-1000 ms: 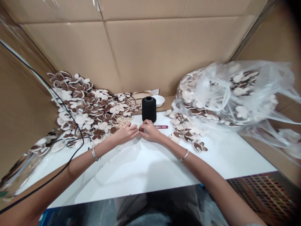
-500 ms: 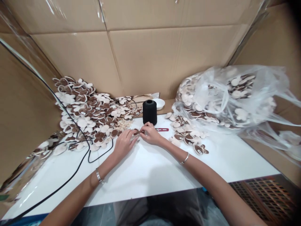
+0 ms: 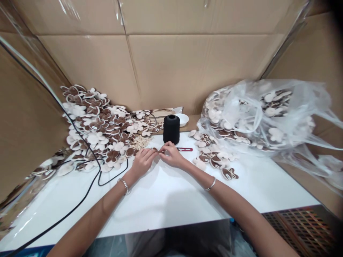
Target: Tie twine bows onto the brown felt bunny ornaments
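Head view, as I stand watching: left hand point(image 3: 144, 160) and right hand point(image 3: 172, 155) meet, their fingers pinching a small brown piece point(image 3: 155, 150), mostly hidden between them, probably to steady it above the counter point(image 3: 144, 205). Pale strands point(image 3: 139, 142) lie just beyond the left fingers; a black spool point(image 3: 171, 130) and red snips point(image 3: 187, 149) sit near the right, seemingly for short reaches.

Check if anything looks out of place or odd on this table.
A loose black cable loops through the left of the view, by the heaped brown-and-white pieces, and might snag. Otherwise nothing clearly stands out.
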